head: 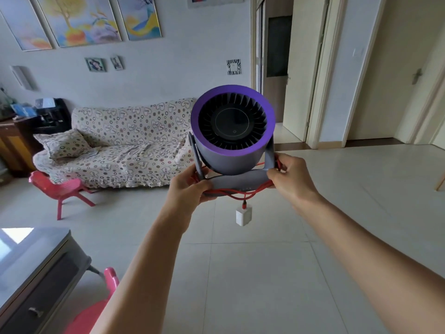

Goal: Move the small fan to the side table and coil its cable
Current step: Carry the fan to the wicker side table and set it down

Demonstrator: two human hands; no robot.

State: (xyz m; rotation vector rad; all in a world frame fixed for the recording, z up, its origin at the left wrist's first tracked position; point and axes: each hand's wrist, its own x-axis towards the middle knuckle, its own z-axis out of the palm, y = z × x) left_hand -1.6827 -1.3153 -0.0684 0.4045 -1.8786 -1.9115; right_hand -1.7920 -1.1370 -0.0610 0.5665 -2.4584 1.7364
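Observation:
The small fan (232,131) is a grey drum with a purple rim and black vanes, tilted up on a grey U-shaped stand. I hold it in the air above the tiled floor. My left hand (186,186) grips the stand's left end, my right hand (287,175) grips its right end. The red cable (237,195) is wound around the stand's base in several loops, running under both hands. A white plug adapter (243,216) dangles from the cable just below the base.
A sofa (125,145) with a patterned cover stands against the far wall on the left. Pink chairs sit at the left (61,186) and bottom left (96,307). A grey table (36,266) fills the lower-left corner. A dark wooden cabinet (16,141) stands far left. Doorways open on the right.

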